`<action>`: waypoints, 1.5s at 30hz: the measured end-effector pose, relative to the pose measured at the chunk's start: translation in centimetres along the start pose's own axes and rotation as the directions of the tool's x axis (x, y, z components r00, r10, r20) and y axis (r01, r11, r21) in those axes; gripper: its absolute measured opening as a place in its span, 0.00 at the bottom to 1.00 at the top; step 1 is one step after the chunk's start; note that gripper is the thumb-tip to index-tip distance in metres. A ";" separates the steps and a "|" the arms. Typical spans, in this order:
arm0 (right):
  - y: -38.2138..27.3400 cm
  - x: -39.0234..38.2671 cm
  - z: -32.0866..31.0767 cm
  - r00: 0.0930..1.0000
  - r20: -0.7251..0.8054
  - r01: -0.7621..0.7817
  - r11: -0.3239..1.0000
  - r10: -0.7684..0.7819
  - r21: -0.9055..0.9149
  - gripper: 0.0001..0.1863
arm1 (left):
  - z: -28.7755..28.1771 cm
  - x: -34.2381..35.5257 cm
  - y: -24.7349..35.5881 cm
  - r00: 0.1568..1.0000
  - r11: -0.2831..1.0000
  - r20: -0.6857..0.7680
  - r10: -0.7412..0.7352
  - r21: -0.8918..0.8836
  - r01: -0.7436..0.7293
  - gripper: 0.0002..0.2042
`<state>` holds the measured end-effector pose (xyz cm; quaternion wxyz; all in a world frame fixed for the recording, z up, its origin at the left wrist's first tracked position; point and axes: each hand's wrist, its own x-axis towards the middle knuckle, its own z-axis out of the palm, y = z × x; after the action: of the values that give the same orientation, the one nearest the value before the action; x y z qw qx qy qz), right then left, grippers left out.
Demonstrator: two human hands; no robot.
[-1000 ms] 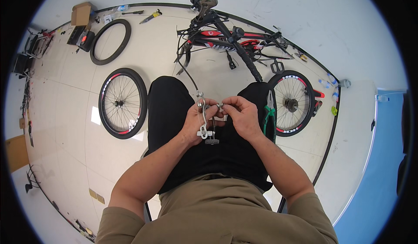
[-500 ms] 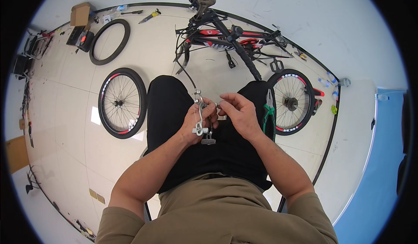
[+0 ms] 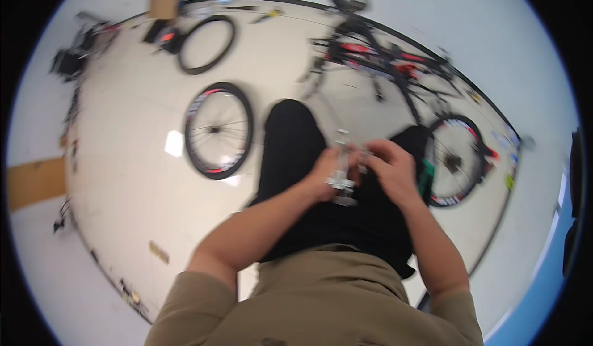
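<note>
Blurred by motion, a silver bicycle brake caliper (image 3: 341,176) is held over my lap. The fingers of my left hand (image 3: 321,172) are closed around it, and its lower end sticks out below them. Close beside it on the right, my right hand (image 3: 394,165) has thumb and fingers pinched together at a small light-coloured piece too smeared to name. A thin cable runs up from the caliper toward the bicycle frame. Pliers with green handles (image 3: 427,177) lie against my right thigh, partly hidden.
Ahead on the floor, a black-and-red bicycle frame (image 3: 358,52) lies near the wall. One wheel (image 3: 247,128) is left of my legs, another wheel (image 3: 475,154) to the right. Farther left are a loose tyre (image 3: 183,54) and an open cardboard box (image 3: 164,4).
The view has swung left, so the whole scene sits farther right and is blurred. Both hands keep their places over my lap, the left still on the caliper.
</note>
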<state>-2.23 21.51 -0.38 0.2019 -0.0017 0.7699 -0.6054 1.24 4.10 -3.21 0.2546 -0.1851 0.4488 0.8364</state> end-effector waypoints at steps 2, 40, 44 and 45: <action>-0.8 -0.3 0.2 1.000 -0.009 -0.018 0.990 0.020 0.139 0.16 | -0.1 0.7 -0.4 0.999 0.999 0.036 0.010 -0.040 -0.008 0.13; -0.4 0.3 0.3 0.997 0.049 -0.071 0.989 0.065 0.128 0.09 | -0.9 0.6 -0.5 0.999 0.984 0.020 -0.039 -0.173 0.042 0.10; -1.3 0.7 0.2 0.977 0.069 -0.215 0.949 0.204 0.230 0.09 | -1.0 0.7 0.0 0.999 0.986 0.037 0.000 -0.165 0.007 0.09; -1.4 0.8 0.0 0.962 0.102 -0.270 0.937 0.254 0.220 0.09 | -0.7 0.7 0.0 0.999 0.985 0.037 -0.005 -0.175 0.012 0.09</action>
<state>-3.28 20.90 0.69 0.3071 0.1028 0.6795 -0.6583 0.71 3.64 -3.98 0.2492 -0.1933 0.3681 0.8747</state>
